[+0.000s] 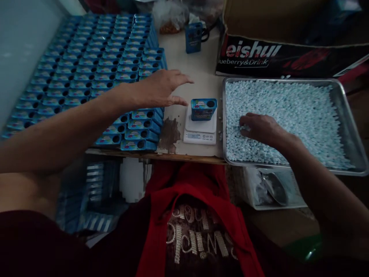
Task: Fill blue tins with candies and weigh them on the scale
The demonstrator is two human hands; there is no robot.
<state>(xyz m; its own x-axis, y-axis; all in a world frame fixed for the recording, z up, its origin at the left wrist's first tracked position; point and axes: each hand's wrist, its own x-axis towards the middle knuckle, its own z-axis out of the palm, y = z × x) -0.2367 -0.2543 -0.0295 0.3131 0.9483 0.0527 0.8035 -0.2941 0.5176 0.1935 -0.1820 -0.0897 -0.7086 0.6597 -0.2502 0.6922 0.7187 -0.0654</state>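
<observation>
A small blue tin (204,109) with a dark round hole in its top stands upright on a white digital scale (200,137). The scale's display shows digits, too small to read surely. My left hand (170,87) is just left of the tin, open, thumb and fingers apart, not touching it. At the left side of a metal tray (359,142) filled with small pale-blue candies (291,115), my right hand (261,127) reaches down into them. Its fingers are curled together, with some candies between the fingertips.
Rows of similar blue tins (95,71) cover the table's left side. Another blue tin (193,37) stands at the back near a plastic bag (170,17). Behind the tray is a black printed carton (291,57). A metal scoop (275,188) lies in a container below the tray.
</observation>
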